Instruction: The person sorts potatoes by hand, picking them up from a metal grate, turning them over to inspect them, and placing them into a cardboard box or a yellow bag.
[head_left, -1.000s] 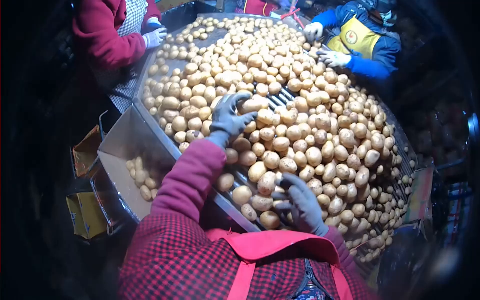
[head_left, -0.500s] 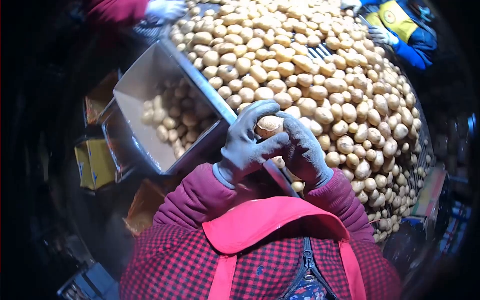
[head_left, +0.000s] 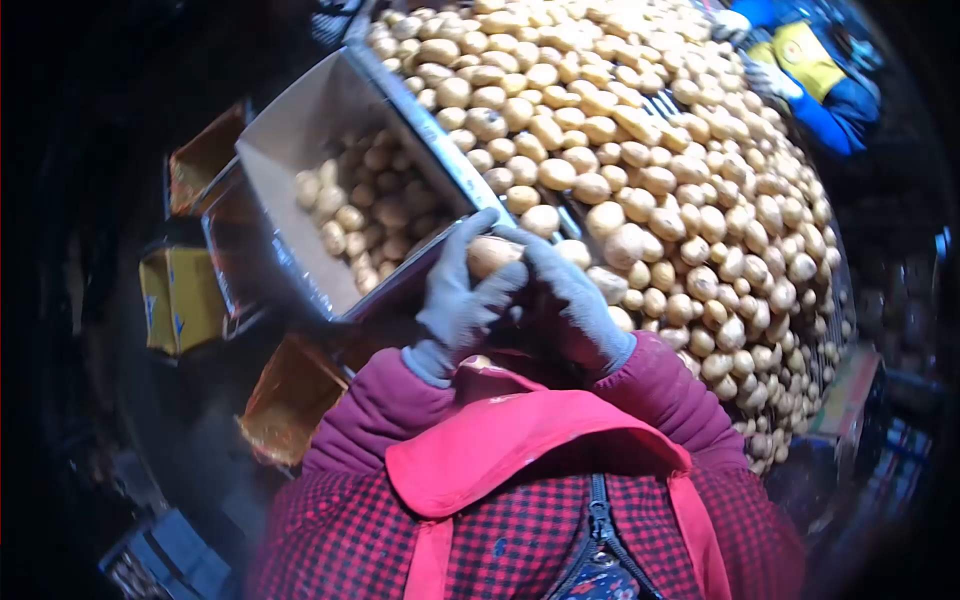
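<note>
Through my remote feed, I find the potato (head_left: 494, 256) just beside the near right end of the bin (head_left: 310, 110); the left hand (head_left: 465, 300) has its gloved fingers and thumb closed around it, while the right hand (head_left: 575, 300) sits just to its right, fingers bent inward — its palm and thumb are hidden, so I cannot tell whether it grips anything; other potatoes lie in a pile (head_left: 350, 217) inside the bin, and a broad heap (head_left: 690, 220) spreads right of it; a yellow box (head_left: 190, 300) stands left of the bin; a co-worker's blue sleeve (head_left: 835, 125) is far to its right, past the heap; I judge the potato firm and fairly light, its rounded skin apt to roll or slip against glove fabric and to bruise if dropped — I would cup it around the widest part, thumb opposite fingers, with only gentle pressure.
</note>
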